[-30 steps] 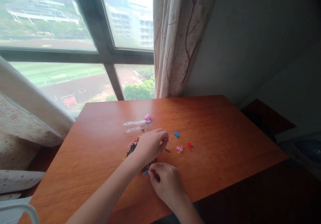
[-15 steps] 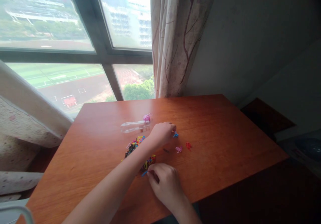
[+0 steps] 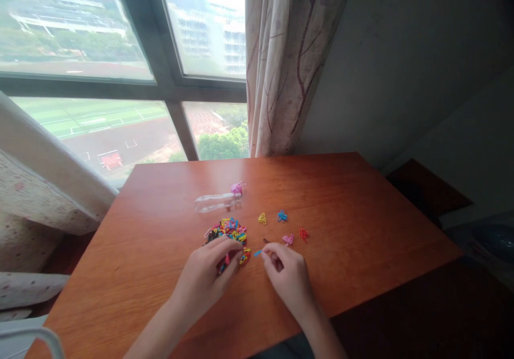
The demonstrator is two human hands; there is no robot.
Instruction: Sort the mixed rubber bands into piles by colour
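Observation:
My right hand (image 3: 287, 270) pinches a small blue rubber band (image 3: 257, 253) between thumb and fingertips, just above the table. My left hand (image 3: 212, 268) hovers over the near side of a mixed heap of coloured rubber bands (image 3: 231, 230). Its thumb and index are curled with a gap between them, and no band shows in its grip. Part of the heap is hidden behind it. Beyond my right hand lie small separate clusters: yellow bands (image 3: 262, 218), blue bands (image 3: 282, 216), pink bands (image 3: 288, 239) and red bands (image 3: 303, 234). A dark band (image 3: 265, 240) lies near my right fingertips.
Behind the heap, a clear plastic container (image 3: 217, 202) with a pink top (image 3: 237, 188) lies on the wooden table (image 3: 353, 203). A window and curtain (image 3: 277, 80) stand past the far edge. A white curved rail (image 3: 44, 337) is at lower left.
My left hand has drawn back from the blue cluster to the heap, uncovering the yellow cluster. My right hand has shifted up and right, carrying the blue rubber band away from the heap.

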